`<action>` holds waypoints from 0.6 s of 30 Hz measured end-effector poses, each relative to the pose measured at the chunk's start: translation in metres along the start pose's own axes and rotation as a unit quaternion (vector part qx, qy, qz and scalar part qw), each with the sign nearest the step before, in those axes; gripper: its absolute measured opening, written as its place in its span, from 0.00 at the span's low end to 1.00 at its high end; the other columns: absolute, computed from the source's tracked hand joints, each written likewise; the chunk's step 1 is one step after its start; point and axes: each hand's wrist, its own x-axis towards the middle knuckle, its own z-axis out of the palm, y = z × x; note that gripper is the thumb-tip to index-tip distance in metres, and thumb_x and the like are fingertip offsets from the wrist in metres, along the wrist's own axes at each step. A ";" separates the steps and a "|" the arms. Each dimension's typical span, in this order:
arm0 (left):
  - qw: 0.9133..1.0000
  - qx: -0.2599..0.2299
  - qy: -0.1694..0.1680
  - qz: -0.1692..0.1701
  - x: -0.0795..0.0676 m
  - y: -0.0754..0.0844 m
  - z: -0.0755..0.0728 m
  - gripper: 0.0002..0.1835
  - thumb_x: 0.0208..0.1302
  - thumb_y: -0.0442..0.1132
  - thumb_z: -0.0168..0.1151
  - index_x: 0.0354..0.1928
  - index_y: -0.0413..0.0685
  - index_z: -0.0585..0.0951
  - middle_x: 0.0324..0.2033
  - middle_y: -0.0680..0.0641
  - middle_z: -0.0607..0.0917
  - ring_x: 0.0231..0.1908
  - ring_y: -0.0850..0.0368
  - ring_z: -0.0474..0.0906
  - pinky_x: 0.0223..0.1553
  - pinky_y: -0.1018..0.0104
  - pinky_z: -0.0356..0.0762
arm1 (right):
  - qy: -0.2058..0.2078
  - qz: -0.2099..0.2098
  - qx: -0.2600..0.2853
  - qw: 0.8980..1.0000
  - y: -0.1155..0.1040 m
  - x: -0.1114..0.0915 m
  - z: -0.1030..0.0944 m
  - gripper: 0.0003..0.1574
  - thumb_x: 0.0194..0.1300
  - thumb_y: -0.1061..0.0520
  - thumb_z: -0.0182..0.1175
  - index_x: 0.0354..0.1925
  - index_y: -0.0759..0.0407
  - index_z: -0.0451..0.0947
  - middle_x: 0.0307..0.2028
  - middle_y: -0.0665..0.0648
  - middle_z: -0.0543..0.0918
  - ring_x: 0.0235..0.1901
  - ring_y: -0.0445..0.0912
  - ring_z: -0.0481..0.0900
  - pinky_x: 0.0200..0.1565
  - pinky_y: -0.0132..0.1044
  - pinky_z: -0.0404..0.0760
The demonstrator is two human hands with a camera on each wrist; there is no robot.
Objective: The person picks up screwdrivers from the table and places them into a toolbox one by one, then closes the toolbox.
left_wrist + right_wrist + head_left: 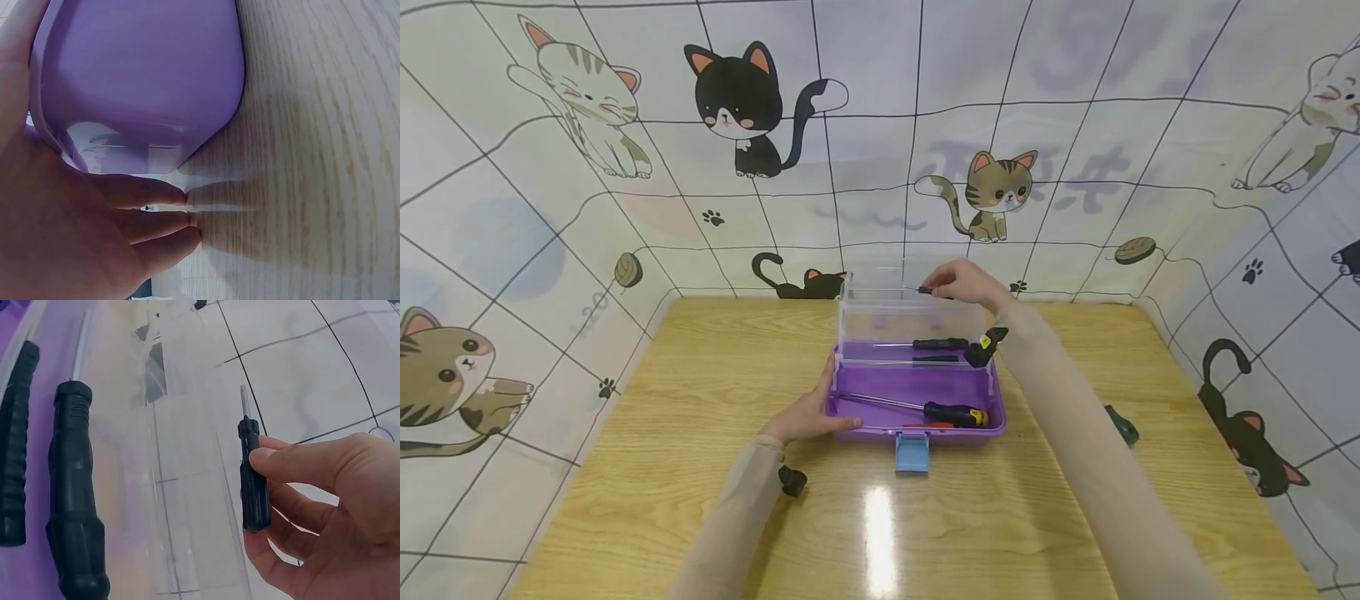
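1. My right hand pinches a small screwdriver with a black ribbed handle, thumb against fingers, near the top of the clear plastic tiers.
2. Two longer black-handled screwdrivers lie lower down; I can't tell whether they share one tray.
3. The purple plastic toolbox on the wood-grained bench holds a large black-and-yellow-handled screwdriver.
4. My left hand braces the toolbox's left side, fingers straight, thumb over the rim.
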 end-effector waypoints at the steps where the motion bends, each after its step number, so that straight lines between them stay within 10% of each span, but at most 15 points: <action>1: 1.000 -0.001 0.000 0.001 0.000 0.000 0.000 0.69 0.53 0.53 0.73 0.73 0.61 0.23 0.74 0.39 0.36 0.71 0.39 0.42 0.69 0.46 0.45 | -0.001 0.002 0.005 1.000 0.000 0.001 0.000 0.16 0.66 0.67 0.56 0.51 0.72 0.79 0.47 0.67 0.82 0.47 0.56 0.79 0.48 0.47 0.77; 18: 1.000 -0.011 -0.007 -0.009 -0.003 0.005 -0.001 0.68 0.53 0.53 0.73 0.73 0.62 0.23 0.74 0.38 0.37 0.71 0.37 0.44 0.68 0.44 0.45 | 0.017 0.028 0.051 0.998 0.009 0.000 0.005 0.19 0.69 0.66 0.53 0.55 0.74 0.75 0.53 0.71 0.78 0.52 0.59 0.77 0.58 0.51 0.72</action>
